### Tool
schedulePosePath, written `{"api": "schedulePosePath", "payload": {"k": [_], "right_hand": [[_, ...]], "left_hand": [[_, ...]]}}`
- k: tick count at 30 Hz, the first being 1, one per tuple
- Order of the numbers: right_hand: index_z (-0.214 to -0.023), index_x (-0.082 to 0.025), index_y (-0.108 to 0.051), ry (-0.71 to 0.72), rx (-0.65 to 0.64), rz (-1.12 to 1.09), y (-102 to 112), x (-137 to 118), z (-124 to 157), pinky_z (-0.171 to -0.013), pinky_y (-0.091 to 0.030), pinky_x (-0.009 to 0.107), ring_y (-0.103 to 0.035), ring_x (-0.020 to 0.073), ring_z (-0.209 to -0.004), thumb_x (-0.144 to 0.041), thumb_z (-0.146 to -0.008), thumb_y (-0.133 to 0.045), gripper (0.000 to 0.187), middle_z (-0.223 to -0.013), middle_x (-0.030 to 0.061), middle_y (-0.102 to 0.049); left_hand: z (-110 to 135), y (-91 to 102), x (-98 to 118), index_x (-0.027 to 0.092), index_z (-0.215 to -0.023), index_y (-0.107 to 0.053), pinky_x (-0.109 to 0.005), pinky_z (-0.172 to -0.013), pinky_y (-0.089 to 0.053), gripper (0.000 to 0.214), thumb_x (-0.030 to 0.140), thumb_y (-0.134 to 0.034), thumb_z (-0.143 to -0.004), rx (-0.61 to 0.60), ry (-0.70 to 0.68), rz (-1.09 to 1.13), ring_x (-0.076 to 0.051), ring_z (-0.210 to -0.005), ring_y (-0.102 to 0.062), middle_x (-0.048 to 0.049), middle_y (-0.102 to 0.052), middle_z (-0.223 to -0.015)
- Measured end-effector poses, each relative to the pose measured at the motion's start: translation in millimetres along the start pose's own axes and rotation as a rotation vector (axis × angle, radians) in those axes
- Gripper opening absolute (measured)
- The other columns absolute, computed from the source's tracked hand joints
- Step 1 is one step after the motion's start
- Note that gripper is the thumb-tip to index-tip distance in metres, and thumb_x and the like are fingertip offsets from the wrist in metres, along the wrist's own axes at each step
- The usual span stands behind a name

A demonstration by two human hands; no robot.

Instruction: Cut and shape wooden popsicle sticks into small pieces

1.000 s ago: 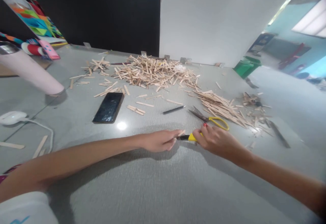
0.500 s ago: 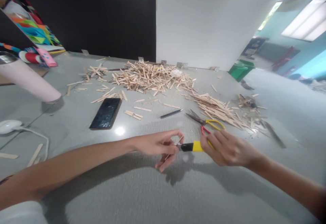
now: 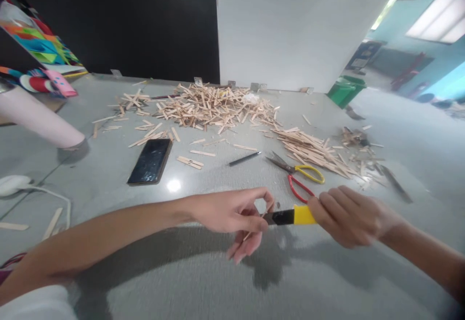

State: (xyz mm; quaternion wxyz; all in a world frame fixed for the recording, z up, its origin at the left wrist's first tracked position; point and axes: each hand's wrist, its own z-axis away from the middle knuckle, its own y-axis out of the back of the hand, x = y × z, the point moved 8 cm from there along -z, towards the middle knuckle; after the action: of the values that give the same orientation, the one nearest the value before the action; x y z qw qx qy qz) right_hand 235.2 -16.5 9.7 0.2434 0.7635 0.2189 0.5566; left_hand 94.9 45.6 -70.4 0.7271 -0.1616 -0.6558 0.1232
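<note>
Above the grey table, my left hand [image 3: 236, 213] pinches a thin wooden craft stick [image 3: 247, 236] that is mostly hidden by the fingers. My right hand [image 3: 347, 217] is wrapped round the yellow handle of a black-and-yellow utility knife [image 3: 304, 215]. The knife's front end meets the stick at my left thumb and fingertips; the exact contact of the blade is hidden. Just beyond my right hand lie scissors [image 3: 291, 169] with one red and one yellow handle loop. A dark pen [image 3: 245, 158] rests beyond my left hand.
A heap of craft sticks [image 3: 214, 109] sits against the panels at the back, with a second pile [image 3: 314, 150] to its right. A phone [image 3: 150, 161], a pink bottle [image 3: 43, 121] and a white cable [image 3: 54, 195] are at left. A loose blade-like strip [image 3: 395, 184] lies far right.
Both hands have moved a little right and toward me, with the stick and knife still held. The scissors' red handle loop shows more fully. The view has shifted slightly.
</note>
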Motion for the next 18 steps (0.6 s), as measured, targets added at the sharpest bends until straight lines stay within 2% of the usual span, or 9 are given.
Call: {"api": "schedulePosePath", "payload": {"k": [6,10,12,15,18], "right_hand": [[-0.082,-0.013,-0.075,-0.001,0.089,-0.084,2.8,3.5,5.0,-0.055,-0.043,0.036,-0.058,0.0221,-0.060,-0.007,-0.104,-0.055,0.031,-0.060,0.0060,-0.068],[-0.084,-0.013,-0.076,-0.036,0.070,-0.170,-5.4,10.8,7.7,-0.060,-0.047,0.038,-0.060,0.0238,-0.064,-0.006,-0.106,-0.051,0.034,-0.064,0.0082,-0.070],[-0.085,-0.013,-0.075,-0.074,0.016,-0.171,-15.0,11.3,3.9,-0.059,-0.044,0.037,-0.057,0.0221,-0.062,-0.007,-0.107,-0.052,0.033,-0.065,0.0064,-0.068],[-0.086,-0.013,-0.073,-0.220,-0.140,-0.069,-34.3,9.7,-8.7,-0.060,-0.041,0.037,-0.053,0.0204,-0.061,-0.007,-0.106,-0.059,0.025,-0.067,0.0033,-0.064],[-0.083,-0.015,-0.069,-0.282,-0.300,0.009,-48.1,-2.7,-25.3,-0.070,-0.044,0.039,-0.055,0.0229,-0.067,-0.002,-0.104,-0.055,0.028,-0.070,0.0043,-0.063]], "left_hand": [[1.7,-8.4,-1.3,0.029,-0.110,-0.034,-0.022,-0.049,-0.060,0.029,0.044,-0.058,-0.113,0.010,0.048,0.069,-0.013,-0.052,-0.070,0.0062,-0.073,-0.075],[3.0,-5.6,1.0,0.029,-0.110,-0.032,-0.024,-0.049,-0.060,0.028,0.044,-0.056,-0.113,0.041,0.044,0.050,-0.014,-0.053,-0.070,0.0056,-0.072,-0.075],[4.3,1.2,3.3,0.029,-0.110,-0.032,-0.025,-0.052,-0.060,0.027,0.045,-0.054,-0.114,0.093,0.033,-0.004,-0.014,-0.054,-0.069,0.0051,-0.071,-0.075],[8.1,17.7,5.8,0.028,-0.110,-0.034,-0.027,-0.059,-0.060,0.025,0.046,-0.050,-0.115,0.263,0.023,-0.150,-0.014,-0.060,-0.071,0.0033,-0.070,-0.080],[12.3,25.8,7.2,0.026,-0.105,-0.037,-0.027,-0.063,-0.059,0.030,0.048,-0.057,-0.111,0.401,0.012,-0.251,-0.014,-0.067,-0.071,0.0021,-0.068,-0.083]]}}
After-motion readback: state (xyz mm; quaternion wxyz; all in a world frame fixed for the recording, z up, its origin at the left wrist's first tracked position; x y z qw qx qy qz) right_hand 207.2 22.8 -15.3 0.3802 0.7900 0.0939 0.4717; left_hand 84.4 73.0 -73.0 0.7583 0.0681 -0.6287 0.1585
